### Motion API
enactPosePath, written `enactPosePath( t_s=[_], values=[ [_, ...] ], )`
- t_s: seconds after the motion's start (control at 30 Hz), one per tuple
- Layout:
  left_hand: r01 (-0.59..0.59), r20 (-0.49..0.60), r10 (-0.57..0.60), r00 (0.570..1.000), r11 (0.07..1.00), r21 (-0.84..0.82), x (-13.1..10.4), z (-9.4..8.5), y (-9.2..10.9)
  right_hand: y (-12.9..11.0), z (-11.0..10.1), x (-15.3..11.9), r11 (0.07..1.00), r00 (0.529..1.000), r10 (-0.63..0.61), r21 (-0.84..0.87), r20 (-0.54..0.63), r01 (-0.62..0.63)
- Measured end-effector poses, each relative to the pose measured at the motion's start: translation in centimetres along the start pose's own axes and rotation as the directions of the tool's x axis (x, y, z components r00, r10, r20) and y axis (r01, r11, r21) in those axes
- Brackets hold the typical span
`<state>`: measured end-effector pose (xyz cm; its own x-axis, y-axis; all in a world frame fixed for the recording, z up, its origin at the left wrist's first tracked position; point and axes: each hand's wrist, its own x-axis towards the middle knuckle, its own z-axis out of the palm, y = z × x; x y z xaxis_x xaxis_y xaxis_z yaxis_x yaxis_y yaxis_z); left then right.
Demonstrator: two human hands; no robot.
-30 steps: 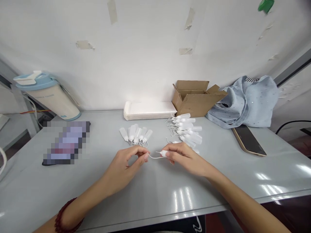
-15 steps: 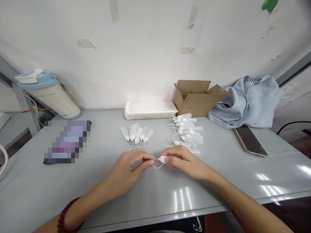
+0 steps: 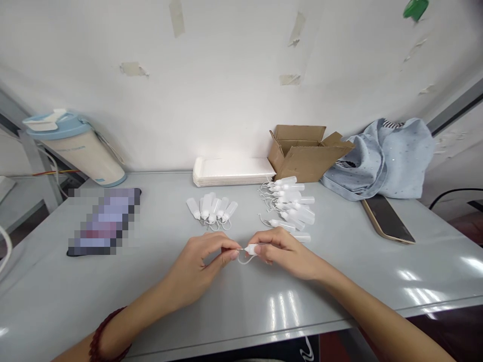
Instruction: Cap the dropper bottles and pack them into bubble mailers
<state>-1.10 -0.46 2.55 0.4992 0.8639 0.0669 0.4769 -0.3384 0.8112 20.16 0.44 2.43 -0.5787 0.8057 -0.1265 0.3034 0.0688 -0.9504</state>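
Note:
My right hand grips a small white needle-tip squeeze bottle, its nozzle pointing left and its body mostly hidden by the fingers. A thin needle runs from the nozzle to the pinched thumb and forefinger of my left hand. From the bottle neck a thin white cap strap loops down and up to those same fingertips; its end is hidden there. Just beyond my left hand lies a cluster of similar bottles. More such bottles, with loose straps, are heaped beyond my right hand.
At the wall stand a stack of white trays and an open cardboard box. A blue bag and a phone are on the right. On the left are a tumbler and a blurred-out phone.
Both hands keep almost the same place. The bottle in my right hand has shifted very slightly left toward my left fingertips, and less of the needle shows.

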Motion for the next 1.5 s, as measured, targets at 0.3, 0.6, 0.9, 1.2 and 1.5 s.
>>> enactPosePath(
  t_s=[0.3, 0.6, 0.9, 1.2, 1.5],
  values=[
    [-0.002, -0.001, 0.002, 1.0, 1.0, -0.001, -0.1, 0.0, 0.0, 0.2, -0.1, -0.1, 1.0, 1.0, 0.005, 0.016, 0.012, -0.005],
    [-0.073, -0.016, 0.074, 0.997, 0.996, 0.06, -0.1, 0.4, -0.4, 0.1, 0.2, -0.1, 0.998, 1.0, -0.015, -0.069, 0.0, 0.015],
    [-0.183, 0.011, 0.183, 0.983, 0.973, 0.138, -0.3, 1.3, -0.9, 0.5, 1.2, -0.1, 0.984, 0.999, -0.02, -0.18, -0.032, 0.014],
    [-0.246, -0.004, 0.25, 0.968, 0.956, 0.161, -0.3, 1.8, -1.2, 0.7, 1.7, 0.3, 0.976, 0.998, -0.038, -0.214, -0.054, 0.026],
    [-0.29, -0.025, 0.3, 0.954, 0.939, 0.186, -0.3, 2.3, -1.5, 0.9, 1.9, 0.4, 0.968, 0.997, -0.048, -0.25, -0.063, 0.031]
  ],
)
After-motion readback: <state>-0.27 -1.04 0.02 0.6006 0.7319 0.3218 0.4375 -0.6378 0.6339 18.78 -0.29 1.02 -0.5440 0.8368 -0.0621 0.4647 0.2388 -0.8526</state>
